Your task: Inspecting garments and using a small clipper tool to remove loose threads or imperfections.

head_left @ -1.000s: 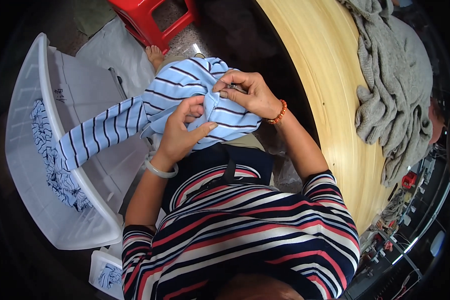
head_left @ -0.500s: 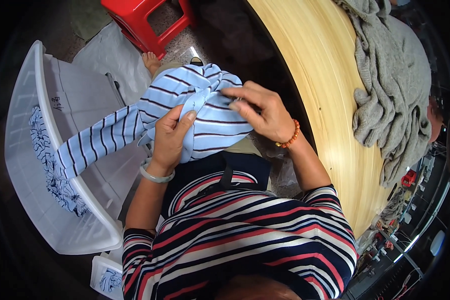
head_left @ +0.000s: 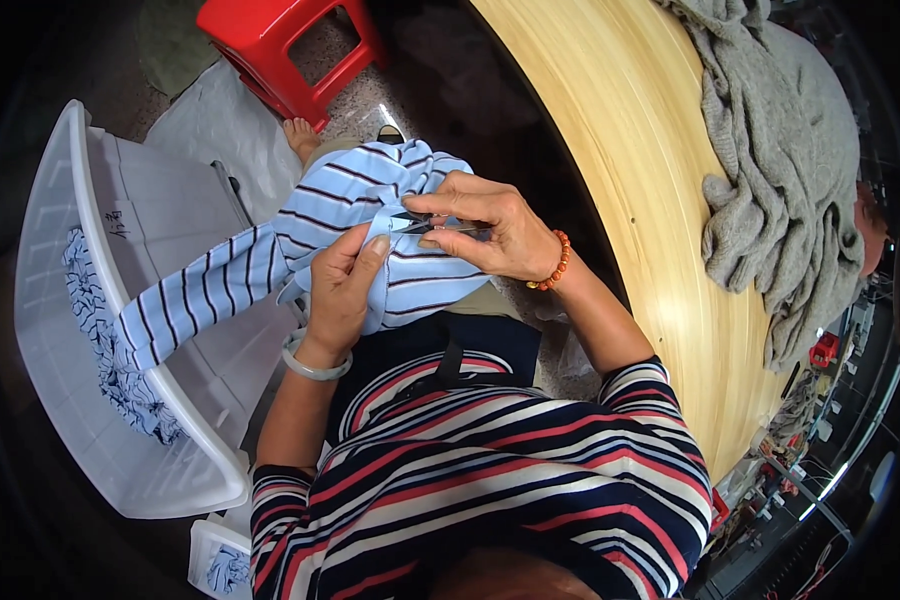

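Note:
A light blue garment with dark and white stripes point(head_left: 320, 205) lies across my lap. My left hand point(head_left: 340, 290) pinches its plain pale-blue band between thumb and fingers. My right hand point(head_left: 505, 228) is closed on a small pair of thread snips point(head_left: 415, 224), whose dark pointed blades meet the band just beside my left fingertips. Part of the snips is hidden behind the right fingers. One striped sleeve point(head_left: 205, 285) stretches left and hangs over the rim of the white plastic bin point(head_left: 92, 225).
Blue striped, gathered cloth point(head_left: 110, 340) lies inside the bin at left. Below it stands a smaller white container point(head_left: 202, 545) with similar cloth. A red stool point(head_left: 255, 50) is ahead. On the right, a curved wooden table point(head_left: 620, 170) bears heaped grey knitwear point(head_left: 780, 170).
My right hand has moved left and down to the band, bringing the snips' blades against it. The left hand keeps its pinch. The whole view has shifted slightly.

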`<action>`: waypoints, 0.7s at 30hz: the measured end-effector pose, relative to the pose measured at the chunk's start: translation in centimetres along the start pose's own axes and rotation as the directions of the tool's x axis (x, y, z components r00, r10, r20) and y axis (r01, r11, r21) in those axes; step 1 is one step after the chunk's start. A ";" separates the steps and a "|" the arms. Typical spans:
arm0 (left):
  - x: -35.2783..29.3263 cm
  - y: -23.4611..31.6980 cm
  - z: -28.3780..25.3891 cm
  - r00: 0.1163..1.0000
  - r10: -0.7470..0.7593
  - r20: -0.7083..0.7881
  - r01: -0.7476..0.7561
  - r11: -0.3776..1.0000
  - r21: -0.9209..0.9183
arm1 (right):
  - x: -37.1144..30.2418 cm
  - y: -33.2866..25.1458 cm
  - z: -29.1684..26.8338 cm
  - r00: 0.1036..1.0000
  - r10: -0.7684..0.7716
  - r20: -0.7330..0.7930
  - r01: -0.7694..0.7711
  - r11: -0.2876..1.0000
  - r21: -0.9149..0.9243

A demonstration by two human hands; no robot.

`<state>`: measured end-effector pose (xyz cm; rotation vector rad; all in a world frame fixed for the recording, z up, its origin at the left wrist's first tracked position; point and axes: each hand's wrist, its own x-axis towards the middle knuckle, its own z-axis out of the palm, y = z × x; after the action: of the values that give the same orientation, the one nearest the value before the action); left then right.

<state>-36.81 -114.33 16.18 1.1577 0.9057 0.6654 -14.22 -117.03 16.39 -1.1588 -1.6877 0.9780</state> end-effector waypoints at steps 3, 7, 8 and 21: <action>0.1 -0.1 0.1 1.000 0.004 0.021 -0.004 1.000 0.001 | 0.2 -0.2 0.0 1.000 0.009 0.015 -0.009 0.999 -0.033; 0.2 0.1 0.3 1.000 -0.004 0.019 0.005 0.999 -0.048 | 0.4 -0.4 0.1 1.000 -0.021 -0.006 0.021 0.998 -0.064; 0.3 0.0 0.3 0.999 -0.011 0.030 0.013 0.997 -0.074 | 0.4 -0.4 0.2 0.999 -0.033 -0.014 0.032 0.997 -0.071; 0.5 -0.2 0.6 1.000 -0.026 0.005 0.026 0.997 -0.069 | -0.1 -0.1 0.9 0.992 -0.027 -0.125 0.018 0.997 -0.073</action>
<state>-36.07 -114.22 15.96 1.0841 0.8866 0.6681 -15.07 -117.24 16.13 -1.2206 -1.6427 0.8190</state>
